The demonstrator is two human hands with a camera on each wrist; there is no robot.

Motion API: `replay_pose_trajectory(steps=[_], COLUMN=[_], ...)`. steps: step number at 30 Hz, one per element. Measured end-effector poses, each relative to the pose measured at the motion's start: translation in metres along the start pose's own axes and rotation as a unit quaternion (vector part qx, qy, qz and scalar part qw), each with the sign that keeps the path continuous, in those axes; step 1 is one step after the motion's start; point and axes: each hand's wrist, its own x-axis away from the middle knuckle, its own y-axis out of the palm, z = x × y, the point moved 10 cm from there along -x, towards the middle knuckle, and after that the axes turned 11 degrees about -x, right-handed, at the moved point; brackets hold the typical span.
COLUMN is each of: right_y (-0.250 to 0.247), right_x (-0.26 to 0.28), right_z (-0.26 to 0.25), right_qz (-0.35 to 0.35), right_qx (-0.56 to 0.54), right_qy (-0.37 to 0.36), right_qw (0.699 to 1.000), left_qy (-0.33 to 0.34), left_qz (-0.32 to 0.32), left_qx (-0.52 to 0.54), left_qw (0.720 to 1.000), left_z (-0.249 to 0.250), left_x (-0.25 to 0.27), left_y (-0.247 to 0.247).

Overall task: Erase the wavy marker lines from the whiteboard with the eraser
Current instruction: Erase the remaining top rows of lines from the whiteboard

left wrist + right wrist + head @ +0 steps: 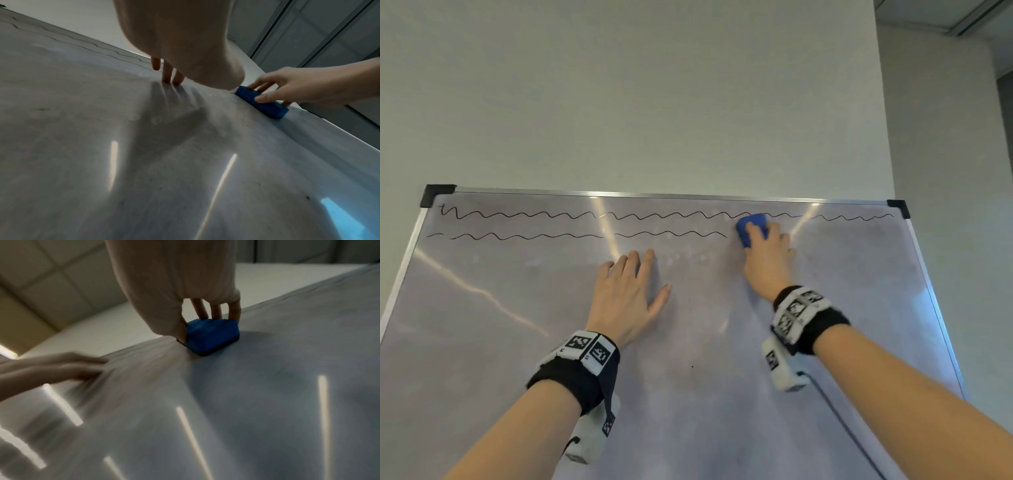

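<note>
A whiteboard (517, 342) with a metal frame carries two black wavy lines near its top. The upper wavy line (534, 215) runs almost the whole width. The lower wavy line (534, 236) ends just left of a blue eraser (748, 228). My right hand (767, 253) grips the blue eraser (211, 335) by thumb and fingers and presses it flat on the board. To its left my left hand (630, 287) lies on the board with straight, spread fingers (167, 73), holding nothing. The left wrist view shows the eraser (261, 102) under the right hand (298, 87).
Black plastic corners (436, 193) cap the board's top edge. A plain wall (637, 102) rises behind it, and a wall corner (887, 102) stands at the right. A black cable (839, 411) hangs from the right wrist camera across the board.
</note>
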Motion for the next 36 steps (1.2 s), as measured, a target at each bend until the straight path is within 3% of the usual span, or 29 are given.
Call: replay_pose_trajectory(steps=[4, 7, 9, 12, 15, 20, 23, 25, 28, 31, 33, 36], right_y=[0.037, 0.036, 0.021, -0.005, -0.004, 0.040, 0.036, 0.024, 0.000, -0.001, 0.013, 0.035], right_x=[0.052, 0.072, 0.059, 0.026, 0.014, 0.061, 0.079, 0.069, 0.036, 0.019, 0.024, 0.059], right_z=[-0.066, -0.057, -0.024, 0.031, 0.022, -0.074, -0.066, -0.033, 0.019, 0.015, -0.021, -0.069], right_qz=[-0.029, -0.048, -0.045, -0.010, 0.008, -0.045, -0.061, -0.056, -0.023, 0.004, -0.004, -0.018], right_qx=[-0.002, 0.016, 0.008, 0.004, 0.004, 0.010, 0.008, 0.021, 0.008, -0.001, 0.004, 0.003], right_qy=[-0.120, -0.211, -0.185, -0.023, 0.057, -0.092, -0.163, -0.151, -0.028, 0.042, 0.003, -0.133], right_qw=[0.992, 0.976, 0.982, 1.000, 0.998, 0.995, 0.985, 0.987, 0.999, 0.999, 1.000, 0.991], left_qy=[0.003, 0.007, 0.010, 0.011, 0.014, 0.025, 0.024, 0.026, 0.030, 0.027, 0.024, 0.024], left_qz=[0.004, 0.002, 0.000, -0.011, -0.010, -0.009, -0.012, -0.017, -0.019, -0.016, -0.016, -0.019], left_qx=[-0.008, -0.004, -0.003, -0.003, -0.002, 0.001, 0.010, 0.012, 0.005, 0.001, -0.001, -0.004], left_qw=[1.000, 1.000, 1.000, 1.000, 1.000, 1.000, 1.000, 0.999, 0.999, 1.000, 1.000, 1.000], left_z=[-0.001, -0.002, -0.002, -0.003, -0.002, -0.005, -0.005, -0.006, -0.006, -0.005, -0.004, -0.005], left_x=[0.001, 0.001, 0.000, 0.000, 0.000, 0.000, -0.001, -0.002, 0.000, 0.001, 0.001, 0.001], left_y=[0.001, -0.001, -0.002, -0.001, -0.001, 0.001, -0.002, -0.002, -0.002, -0.001, 0.001, 0.003])
